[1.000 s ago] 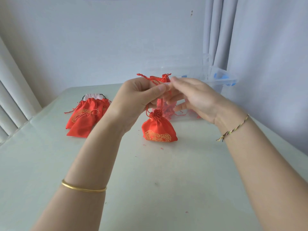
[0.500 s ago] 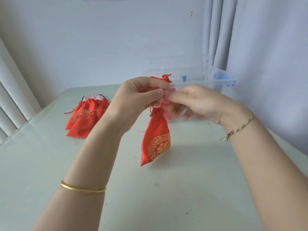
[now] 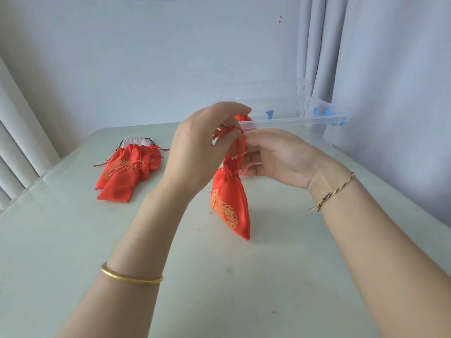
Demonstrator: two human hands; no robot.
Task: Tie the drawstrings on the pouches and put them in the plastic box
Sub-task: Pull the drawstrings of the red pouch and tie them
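Now left hand (image 3: 197, 152), right hand (image 3: 280, 159) pinch pouch (image 3: 229, 198) drawstring (image 3: 240, 145).

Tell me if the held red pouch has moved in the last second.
Yes. The pouch, slumped on the table before, now hangs stretched from its drawstrings, lower corner farther from the plastic box.

looks like a plain room in a home: a pale table (image 3: 73, 240) against a bare white wall (image 3: 146, 57), grey curtain (image 3: 322, 45) right, vertical blinds (image 3: 14, 154) left.
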